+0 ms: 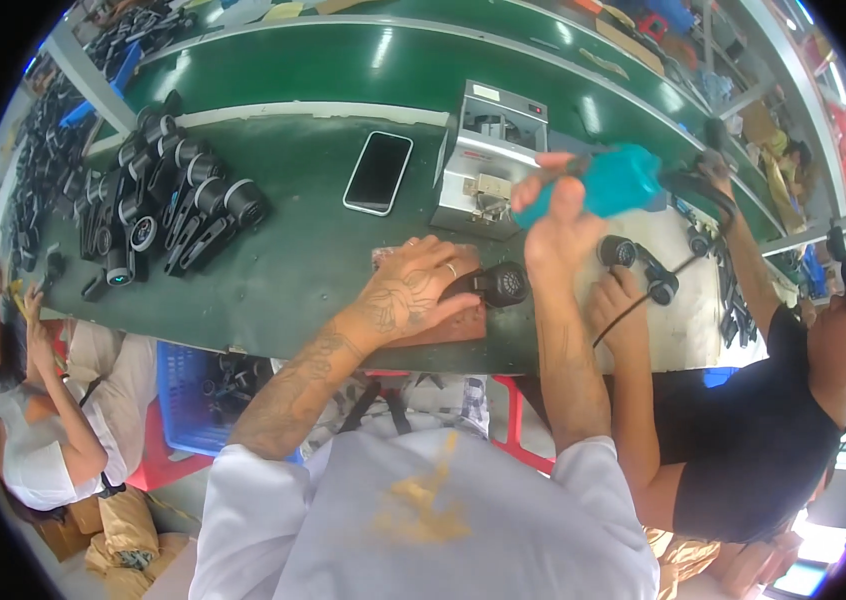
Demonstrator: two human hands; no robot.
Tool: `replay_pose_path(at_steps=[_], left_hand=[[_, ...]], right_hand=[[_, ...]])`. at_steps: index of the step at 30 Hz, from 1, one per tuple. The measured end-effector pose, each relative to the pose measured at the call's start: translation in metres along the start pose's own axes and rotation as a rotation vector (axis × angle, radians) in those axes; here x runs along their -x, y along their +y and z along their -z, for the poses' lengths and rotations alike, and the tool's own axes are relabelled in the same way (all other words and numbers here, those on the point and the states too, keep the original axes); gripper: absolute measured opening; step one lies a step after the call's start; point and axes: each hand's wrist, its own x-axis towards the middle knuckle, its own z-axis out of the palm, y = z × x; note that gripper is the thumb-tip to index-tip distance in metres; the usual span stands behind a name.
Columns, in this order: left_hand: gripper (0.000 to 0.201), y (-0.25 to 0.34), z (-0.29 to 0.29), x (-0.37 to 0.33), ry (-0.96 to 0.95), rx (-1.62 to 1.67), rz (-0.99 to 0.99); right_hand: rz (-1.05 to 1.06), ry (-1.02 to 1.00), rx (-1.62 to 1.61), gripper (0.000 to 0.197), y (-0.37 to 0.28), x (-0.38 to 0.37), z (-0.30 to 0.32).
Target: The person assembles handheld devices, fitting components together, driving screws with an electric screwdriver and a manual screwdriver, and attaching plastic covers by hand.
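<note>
My left hand (413, 285) lies over a black handheld device (505, 284) with a round grilled head, its fingers curled and the thumb against it. Most of the device's body is hidden under my palm. Beneath it is a reddish-brown block (458, 328) near the bench's front edge. Raised above the bench to the right, my right hand (555, 225) is wrapped round a teal power tool (608, 182), which looks like an electric screwdriver. Motion blurs the tool, and its tip cannot be made out.
Behind my hands stands a metal box machine (488, 160), with a phone (378, 173) left of it. Many black devices (168, 195) are piled at the left. A co-worker's hand (618, 305) is close on the right, beside more devices (655, 275) and a cable.
</note>
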Motion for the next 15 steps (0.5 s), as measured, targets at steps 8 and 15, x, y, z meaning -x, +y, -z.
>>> replay_pose_path(at_steps=[8,15], left_hand=[[0.041,-0.006,-0.007,0.002,0.053,0.047,0.068],[0.043,-0.007,-0.008,0.004,0.055,0.056,0.105]], right_hand=[[0.022,-0.04,0.113,0.047,0.045,-0.01,-0.001],[-0.078,-0.042,0.151,0.043,0.036,-0.006,-0.001]])
